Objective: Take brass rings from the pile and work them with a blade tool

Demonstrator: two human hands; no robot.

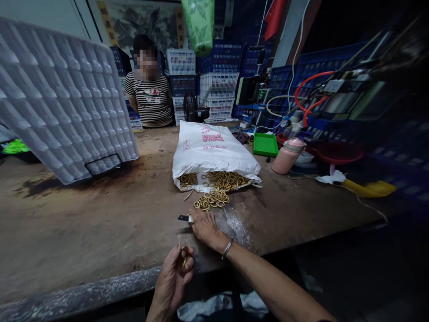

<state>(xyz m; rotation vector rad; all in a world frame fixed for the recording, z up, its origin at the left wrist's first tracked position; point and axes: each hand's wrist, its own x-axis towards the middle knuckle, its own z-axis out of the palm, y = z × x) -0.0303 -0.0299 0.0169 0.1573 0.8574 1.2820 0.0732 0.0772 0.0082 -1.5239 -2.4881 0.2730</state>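
Note:
My left hand (174, 273) is closed at the table's front edge, with a brass ring (184, 258) pinched between thumb and fingers; whether there is more than one I cannot tell. My right hand (205, 227), a bracelet on its wrist, is closed around a utility knife (183, 218). The knife's dark blade points left and the hand hides most of its handle. Just beyond these fingers lies a loose pile of brass rings (212, 199). Behind the pile, a white woven sack (216, 147) with red print lies on its side, its mouth facing me and full of rings.
A large clear plastic compartment tray (77, 103) stands tilted on the left of the wooden table (100, 223). At right are a green tray (264, 144), a pink bottle (288, 155) and a machine with red hoses (306, 91). A person (149, 96) is across the table.

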